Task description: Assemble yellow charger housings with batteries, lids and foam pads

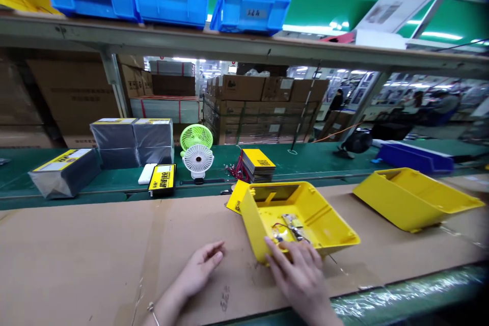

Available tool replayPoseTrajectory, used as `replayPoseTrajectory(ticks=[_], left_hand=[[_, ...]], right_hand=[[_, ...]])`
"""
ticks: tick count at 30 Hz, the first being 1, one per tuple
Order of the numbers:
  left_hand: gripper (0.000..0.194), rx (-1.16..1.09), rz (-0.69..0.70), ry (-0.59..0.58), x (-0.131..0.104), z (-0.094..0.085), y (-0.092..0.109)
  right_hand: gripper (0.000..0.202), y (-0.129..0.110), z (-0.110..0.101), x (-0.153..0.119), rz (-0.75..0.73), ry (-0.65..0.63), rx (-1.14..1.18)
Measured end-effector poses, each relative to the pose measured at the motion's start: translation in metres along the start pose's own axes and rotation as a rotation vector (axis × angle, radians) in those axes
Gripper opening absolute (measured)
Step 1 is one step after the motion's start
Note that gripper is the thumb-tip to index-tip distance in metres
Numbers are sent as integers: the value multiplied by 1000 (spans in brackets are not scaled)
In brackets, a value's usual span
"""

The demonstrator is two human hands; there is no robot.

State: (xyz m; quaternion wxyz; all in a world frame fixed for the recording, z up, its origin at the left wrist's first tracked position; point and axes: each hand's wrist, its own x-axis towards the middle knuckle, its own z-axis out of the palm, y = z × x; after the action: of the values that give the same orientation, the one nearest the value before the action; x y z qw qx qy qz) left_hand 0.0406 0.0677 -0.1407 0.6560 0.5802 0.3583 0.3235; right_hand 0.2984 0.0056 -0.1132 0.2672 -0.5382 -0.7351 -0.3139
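A yellow plastic bin point(254, 234) stands on the cardboard-covered bench just right of the middle. Over its front rim lies my right hand point(300, 275), closed on the front left corner, with the fingertips partly hidden inside. Inside the bin are a few small parts with wires point(292, 224), too small to name surely. To the left, my left hand point(202, 267) hovers over the cardboard with fingers loosely bent and apart, holding nothing. A yellow printed card point(237, 196) sticks out behind the bin's left side. Behind it stands a stack of yellow-topped cards or boxes point(259, 159).
Another yellow bin point(397, 209) sits at the right. Wrapped box stacks point(116, 142), a yellow-black box point(162, 178) and a white fan point(197, 159) line the green surface behind. Blue bins point(252, 7) rest on the overhead shelf. A dark blue bin point(414, 158) lies far right.
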Motion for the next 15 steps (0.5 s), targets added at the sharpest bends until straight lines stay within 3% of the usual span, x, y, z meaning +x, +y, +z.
replayPoseTrajectory(ticks=[2, 7, 11, 15], left_hand=[[60, -21, -52, 59, 3, -11, -10], [59, -46, -115, 188, 0, -29, -18], [54, -54, -116, 202, -2, -30, -21], [51, -78, -104, 211, -1, -31, -28]], right_hand=[[43, 51, 5, -12, 24, -34, -112], [31, 161, 16, -43, 266, -53, -377], [33, 222, 23, -60, 352, 12, -426], [39, 265, 25, -71, 362, 16, -388]])
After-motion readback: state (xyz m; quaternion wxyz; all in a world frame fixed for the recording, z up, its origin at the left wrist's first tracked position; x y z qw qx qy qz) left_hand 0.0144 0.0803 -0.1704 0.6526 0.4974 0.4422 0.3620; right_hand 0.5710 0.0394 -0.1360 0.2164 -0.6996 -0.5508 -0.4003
